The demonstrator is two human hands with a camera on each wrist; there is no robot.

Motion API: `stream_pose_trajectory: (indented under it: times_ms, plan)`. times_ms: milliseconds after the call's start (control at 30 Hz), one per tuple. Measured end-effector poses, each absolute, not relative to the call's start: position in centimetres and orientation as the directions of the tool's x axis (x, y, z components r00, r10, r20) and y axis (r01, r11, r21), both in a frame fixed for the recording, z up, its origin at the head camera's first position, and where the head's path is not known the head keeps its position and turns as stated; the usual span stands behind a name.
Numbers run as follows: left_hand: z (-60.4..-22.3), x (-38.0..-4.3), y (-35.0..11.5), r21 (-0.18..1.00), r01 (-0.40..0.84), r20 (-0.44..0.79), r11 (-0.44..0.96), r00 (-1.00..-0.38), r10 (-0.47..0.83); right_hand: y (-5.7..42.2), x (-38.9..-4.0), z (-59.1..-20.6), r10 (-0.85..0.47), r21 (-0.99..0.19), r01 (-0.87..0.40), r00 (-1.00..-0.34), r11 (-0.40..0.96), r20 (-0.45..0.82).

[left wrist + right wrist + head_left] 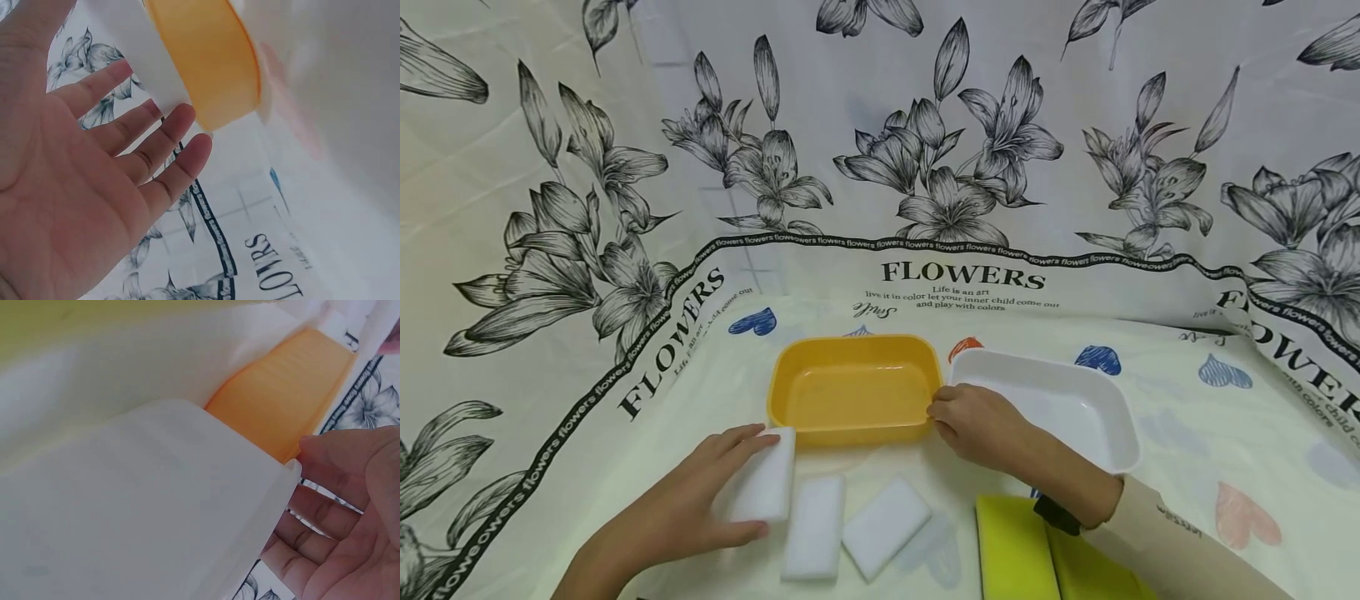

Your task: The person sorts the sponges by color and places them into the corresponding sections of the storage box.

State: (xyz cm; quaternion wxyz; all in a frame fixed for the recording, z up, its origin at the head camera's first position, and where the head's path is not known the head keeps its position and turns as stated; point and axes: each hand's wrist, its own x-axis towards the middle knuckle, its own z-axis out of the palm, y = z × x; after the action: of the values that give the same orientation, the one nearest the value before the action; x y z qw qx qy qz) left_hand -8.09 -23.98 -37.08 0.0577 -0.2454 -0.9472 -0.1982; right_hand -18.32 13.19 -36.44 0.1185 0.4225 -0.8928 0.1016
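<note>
A yellow tray [857,433] lies on the covered table, beside a white tray [1075,379]. My left hand [700,487] holds a white sponge [771,483] at the yellow tray's front left corner, fingertips over its far end and thumb at its near end. In the left wrist view, the fingers [169,140] are slightly bent by the tray's wall. My right hand [981,425] pinches the yellow tray's right rim. The right wrist view has the thumb of this hand [350,506] against the yellow tray, with the white tray [156,506] close by.
Two more white sponges, one upright on the page [814,529] and one angled [886,527], lie before the yellow tray. Yellow flat pieces [1015,550] lie under the right forearm. A flower-printed cloth [805,275] rises behind the trays.
</note>
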Motion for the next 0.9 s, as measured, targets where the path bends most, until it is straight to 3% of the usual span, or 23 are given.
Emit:
stream_pose_trajectory:
  times_ms: [400, 900]
  plan:
    - [-35.1, -11.7, -22.7, 0.323, 0.538, 0.162, 0.779, -0.842, 0.515, 13.1, -18.3, -36.4, -0.719, -0.086, -0.758, -0.643, 0.647, 0.264]
    - [-34.7, -13.4, -21.7, 0.259, 0.597, 0.181, 0.759, -0.802, 0.569, 13.3, -18.4, -36.5, -0.717, -0.093, -0.75, -0.655, 0.655, 0.237]
